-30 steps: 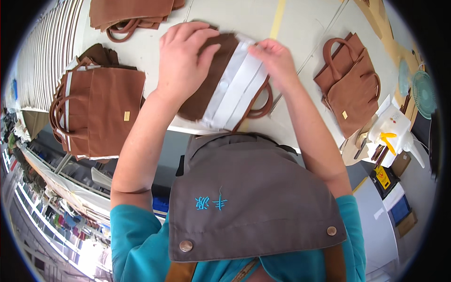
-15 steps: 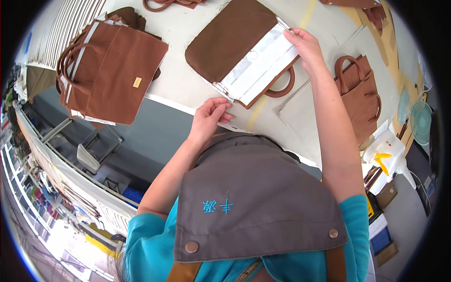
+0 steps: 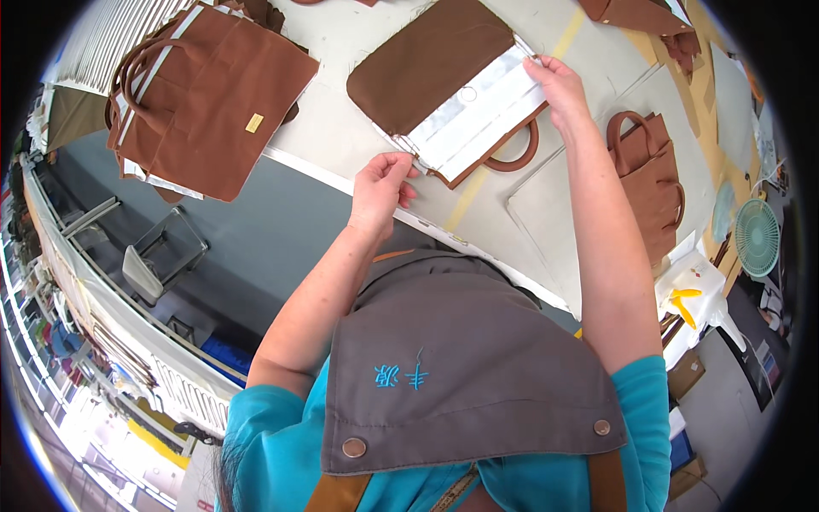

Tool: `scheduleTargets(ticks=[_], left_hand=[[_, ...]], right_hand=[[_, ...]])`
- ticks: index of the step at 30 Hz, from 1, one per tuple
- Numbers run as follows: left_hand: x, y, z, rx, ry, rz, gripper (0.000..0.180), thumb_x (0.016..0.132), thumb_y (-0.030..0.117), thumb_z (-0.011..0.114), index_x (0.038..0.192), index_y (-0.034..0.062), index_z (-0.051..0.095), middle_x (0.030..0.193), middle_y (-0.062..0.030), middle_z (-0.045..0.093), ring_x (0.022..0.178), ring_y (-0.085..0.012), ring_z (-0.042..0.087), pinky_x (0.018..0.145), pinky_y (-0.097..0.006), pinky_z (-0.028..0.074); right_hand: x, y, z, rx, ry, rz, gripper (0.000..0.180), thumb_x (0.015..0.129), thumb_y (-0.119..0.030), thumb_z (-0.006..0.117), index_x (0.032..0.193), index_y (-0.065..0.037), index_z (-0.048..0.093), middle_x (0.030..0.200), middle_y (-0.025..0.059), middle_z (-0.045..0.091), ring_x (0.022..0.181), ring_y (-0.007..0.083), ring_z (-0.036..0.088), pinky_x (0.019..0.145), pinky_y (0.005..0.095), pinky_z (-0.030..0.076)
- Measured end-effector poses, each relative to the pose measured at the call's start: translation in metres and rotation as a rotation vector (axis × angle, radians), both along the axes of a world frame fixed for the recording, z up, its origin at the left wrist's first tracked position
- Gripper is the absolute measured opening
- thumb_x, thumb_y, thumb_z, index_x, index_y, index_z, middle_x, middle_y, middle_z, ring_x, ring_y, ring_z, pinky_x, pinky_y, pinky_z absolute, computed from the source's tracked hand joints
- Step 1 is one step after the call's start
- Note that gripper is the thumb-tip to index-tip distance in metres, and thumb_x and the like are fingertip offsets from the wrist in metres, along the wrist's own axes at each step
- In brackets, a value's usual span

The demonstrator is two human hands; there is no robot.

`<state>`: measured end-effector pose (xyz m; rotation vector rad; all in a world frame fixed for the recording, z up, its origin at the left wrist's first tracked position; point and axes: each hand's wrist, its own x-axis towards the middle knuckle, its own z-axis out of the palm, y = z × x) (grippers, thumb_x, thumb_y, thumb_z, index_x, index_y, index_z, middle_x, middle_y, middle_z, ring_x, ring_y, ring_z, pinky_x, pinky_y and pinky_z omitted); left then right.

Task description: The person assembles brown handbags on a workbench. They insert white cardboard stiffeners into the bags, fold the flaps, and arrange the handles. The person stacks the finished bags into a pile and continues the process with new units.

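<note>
Left hand (image 3: 381, 183) nearest, fingers pinching the near corner of the white strip (image 3: 478, 115) at the worktop (image 3: 341, 145) edge. Farther out, the strip lies across the brown bag (image 3: 431, 60), flat on the worktop. Right hand (image 3: 559, 85) pinches the strip's far corner. Beyond, a second brown bag (image 3: 213, 102) sits left, another (image 3: 653, 183) right.

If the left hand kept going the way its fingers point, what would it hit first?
The left hand already pinches the white strip at its near end; pushed on, it would likely meet the brown bag beside it.
</note>
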<state>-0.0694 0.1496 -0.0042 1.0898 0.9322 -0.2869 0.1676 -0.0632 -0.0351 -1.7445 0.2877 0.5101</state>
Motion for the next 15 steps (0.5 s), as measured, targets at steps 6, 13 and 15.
scheduleTargets(ticks=[6,13,15], left_hand=[[0.003,0.004,0.001,-0.049,-0.030,0.043,0.020,0.095,0.023,0.063,0.095,0.0037,0.060,0.082,-0.0025,0.062,0.054,-0.0083,0.047,0.049,-0.024,0.037],[0.022,0.020,0.008,-0.207,-0.079,-0.007,0.023,0.091,0.022,0.068,0.076,0.0096,0.057,0.068,0.0020,0.055,0.047,-0.0062,0.039,0.044,-0.023,0.028],[0.036,0.018,0.029,-0.194,-0.100,0.003,0.023,0.090,0.019,0.068,0.072,0.0108,0.055,0.063,0.0030,0.051,0.044,-0.0058,0.034,0.043,-0.023,0.024]], right_hand=[[0.000,0.001,0.001,0.004,-0.007,0.011,0.032,0.087,-0.016,0.073,0.112,0.002,0.064,0.101,0.0073,0.069,0.090,0.0138,0.063,0.083,0.0265,0.049],[-0.042,0.014,0.023,-0.839,-0.856,0.132,0.052,0.076,-0.023,0.081,0.119,-0.003,0.062,0.117,0.0139,0.063,0.111,0.0292,0.058,0.097,0.0397,0.044],[-0.082,0.025,0.049,-0.302,-0.867,0.269,0.058,0.069,-0.023,0.084,0.119,-0.007,0.061,0.117,0.0136,0.062,0.114,0.0333,0.054,0.102,0.0454,0.038]])
